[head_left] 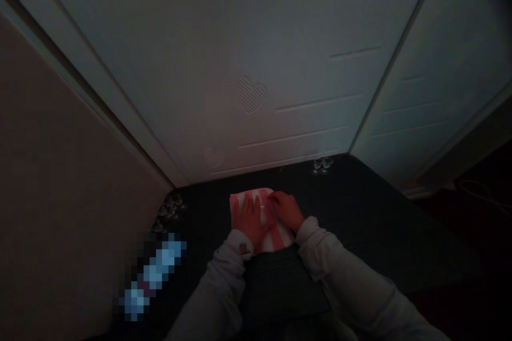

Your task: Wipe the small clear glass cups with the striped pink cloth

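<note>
A pink and white striped cloth (pixel 276 237) lies on the dark table in the middle of the view. My left hand (pixel 250 218) rests flat on the cloth's left part, fingers spread and pointing away from me. At the cloth's upper right edge is my right hand (pixel 286 209), its fingers bent together against the fabric. Whether a fold of cloth is pinched between those fingertips is hard to make out in the dim light.
Two small stemmed glasses (pixel 322 165) stand at the back of the dark table (pixel 360 213). More glassware (pixel 172 206) is clustered at the left edge, above a pixelated bright area. White panels (pixel 192 64) with heart patterns rise behind the table.
</note>
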`<action>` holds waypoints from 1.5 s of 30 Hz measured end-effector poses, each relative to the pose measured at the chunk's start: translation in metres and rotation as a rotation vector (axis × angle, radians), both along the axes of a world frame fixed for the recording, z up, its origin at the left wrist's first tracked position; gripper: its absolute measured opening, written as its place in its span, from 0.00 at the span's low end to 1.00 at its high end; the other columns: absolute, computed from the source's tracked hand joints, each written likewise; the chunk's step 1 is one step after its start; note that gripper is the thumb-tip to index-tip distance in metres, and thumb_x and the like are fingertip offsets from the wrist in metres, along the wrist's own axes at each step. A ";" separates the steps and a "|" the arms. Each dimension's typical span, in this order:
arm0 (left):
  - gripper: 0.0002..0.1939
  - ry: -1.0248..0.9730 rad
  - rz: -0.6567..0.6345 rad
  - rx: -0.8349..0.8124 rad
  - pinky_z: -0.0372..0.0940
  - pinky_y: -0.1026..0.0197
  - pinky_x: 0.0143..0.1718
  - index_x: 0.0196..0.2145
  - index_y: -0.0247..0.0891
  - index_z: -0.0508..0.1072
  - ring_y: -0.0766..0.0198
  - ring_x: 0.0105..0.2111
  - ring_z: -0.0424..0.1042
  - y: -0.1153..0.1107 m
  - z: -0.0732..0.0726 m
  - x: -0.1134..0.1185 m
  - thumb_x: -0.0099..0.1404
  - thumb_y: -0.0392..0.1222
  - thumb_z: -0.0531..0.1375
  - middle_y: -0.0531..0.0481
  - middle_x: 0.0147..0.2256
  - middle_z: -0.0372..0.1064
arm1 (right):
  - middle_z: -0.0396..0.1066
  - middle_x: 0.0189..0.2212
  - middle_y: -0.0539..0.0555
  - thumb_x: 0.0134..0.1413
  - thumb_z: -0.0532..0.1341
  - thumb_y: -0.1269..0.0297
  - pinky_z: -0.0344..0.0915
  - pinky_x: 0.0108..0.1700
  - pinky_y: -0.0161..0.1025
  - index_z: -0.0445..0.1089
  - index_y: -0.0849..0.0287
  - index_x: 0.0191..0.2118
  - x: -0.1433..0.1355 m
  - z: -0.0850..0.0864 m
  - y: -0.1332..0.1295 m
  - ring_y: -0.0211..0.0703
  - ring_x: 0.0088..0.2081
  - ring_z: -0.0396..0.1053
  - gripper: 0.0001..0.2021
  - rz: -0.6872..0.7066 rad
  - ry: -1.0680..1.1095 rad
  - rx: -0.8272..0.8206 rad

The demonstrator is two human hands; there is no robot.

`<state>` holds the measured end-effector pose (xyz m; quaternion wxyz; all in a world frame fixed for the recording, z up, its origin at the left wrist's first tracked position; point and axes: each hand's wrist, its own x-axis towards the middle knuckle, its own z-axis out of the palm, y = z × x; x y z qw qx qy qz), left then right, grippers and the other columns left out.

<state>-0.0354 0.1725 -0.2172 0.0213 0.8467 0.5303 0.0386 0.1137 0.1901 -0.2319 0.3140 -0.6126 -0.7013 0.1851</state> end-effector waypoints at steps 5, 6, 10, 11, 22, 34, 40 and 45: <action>0.40 -0.027 0.002 -0.014 0.36 0.41 0.55 0.57 0.29 0.49 0.46 0.58 0.42 0.013 0.001 -0.002 0.54 0.60 0.48 0.32 0.56 0.50 | 0.71 0.37 0.53 0.51 0.50 0.71 0.56 0.43 0.35 0.69 0.58 0.37 0.000 -0.001 0.001 0.40 0.40 0.67 0.11 -0.005 -0.015 0.009; 0.40 -0.023 -0.001 -0.015 0.36 0.41 0.55 0.57 0.30 0.49 0.46 0.58 0.42 0.015 0.001 -0.002 0.54 0.60 0.48 0.33 0.56 0.50 | 0.71 0.37 0.53 0.51 0.50 0.72 0.56 0.43 0.35 0.69 0.58 0.37 0.001 -0.001 0.001 0.40 0.40 0.67 0.12 -0.005 -0.015 0.005; 0.40 0.026 -0.003 -0.025 0.34 0.40 0.55 0.57 0.30 0.49 0.47 0.59 0.39 0.024 0.001 -0.003 0.54 0.60 0.48 0.34 0.56 0.49 | 0.71 0.37 0.53 0.52 0.50 0.71 0.56 0.43 0.35 0.69 0.58 0.37 0.000 0.000 0.001 0.40 0.39 0.67 0.12 0.001 -0.010 -0.002; 0.40 0.038 -0.003 -0.024 0.34 0.40 0.55 0.57 0.30 0.49 0.47 0.59 0.38 0.026 0.000 -0.003 0.54 0.60 0.48 0.35 0.56 0.50 | 0.71 0.37 0.53 0.52 0.50 0.71 0.56 0.43 0.35 0.69 0.58 0.37 0.000 0.000 0.001 0.39 0.40 0.67 0.12 0.002 -0.010 -0.002; 0.44 0.085 -0.004 -0.056 0.34 0.43 0.55 0.58 0.27 0.44 0.50 0.59 0.37 0.047 -0.007 -0.003 0.53 0.62 0.46 0.34 0.57 0.49 | 0.71 0.37 0.53 0.52 0.50 0.71 0.56 0.44 0.34 0.69 0.58 0.37 0.000 0.002 0.001 0.39 0.40 0.67 0.12 0.002 -0.013 -0.029; 0.37 -0.331 0.145 0.037 0.47 0.46 0.53 0.58 0.31 0.46 0.51 0.57 0.48 0.065 -0.021 -0.051 0.55 0.52 0.52 0.36 0.57 0.48 | 0.70 0.36 0.53 0.53 0.49 0.69 0.55 0.42 0.36 0.68 0.58 0.37 -0.001 0.005 -0.001 0.40 0.39 0.66 0.11 -0.008 -0.023 -0.018; 0.23 -0.454 0.293 0.191 0.55 0.50 0.50 0.51 0.31 0.61 0.54 0.49 0.62 0.066 -0.036 -0.066 0.59 0.42 0.47 0.38 0.47 0.64 | 0.69 0.38 0.55 0.52 0.50 0.70 0.56 0.41 0.37 0.64 0.60 0.43 -0.002 0.003 0.000 0.41 0.38 0.65 0.13 -0.046 0.048 -0.013; 0.23 -0.326 0.264 0.191 0.54 0.50 0.51 0.49 0.31 0.63 0.52 0.48 0.61 0.062 -0.036 -0.063 0.54 0.37 0.49 0.39 0.46 0.65 | 0.67 0.38 0.55 0.52 0.51 0.67 0.55 0.40 0.37 0.62 0.59 0.46 -0.002 0.007 -0.002 0.42 0.39 0.64 0.15 0.007 -0.015 -0.007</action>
